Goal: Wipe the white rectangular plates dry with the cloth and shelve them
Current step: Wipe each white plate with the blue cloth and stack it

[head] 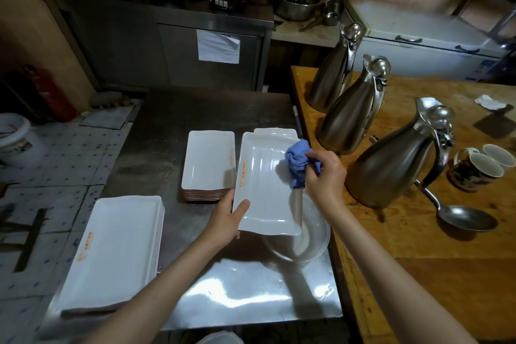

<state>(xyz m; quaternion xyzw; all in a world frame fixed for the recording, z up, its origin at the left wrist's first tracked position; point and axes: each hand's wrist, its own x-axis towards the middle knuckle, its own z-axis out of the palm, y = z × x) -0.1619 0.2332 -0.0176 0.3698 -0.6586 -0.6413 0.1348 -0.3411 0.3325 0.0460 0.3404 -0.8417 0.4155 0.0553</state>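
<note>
Head view: a white rectangular plate [265, 184] is gripped at its near-left corner by the left hand [226, 220] above the steel table [245, 293]; a blue cloth [298, 162] (bunched) is clutched by the right hand [325, 176] against it.

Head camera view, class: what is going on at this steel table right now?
A person is drying dishes. The left hand holds a white rectangular plate by its near-left edge, above the steel table. The right hand has a grip on a bunched blue cloth, pressing it on the plate's right side. Two stacks of similar plates sit on the table, and three metal jugs stand on the wooden counter beside it.
</note>
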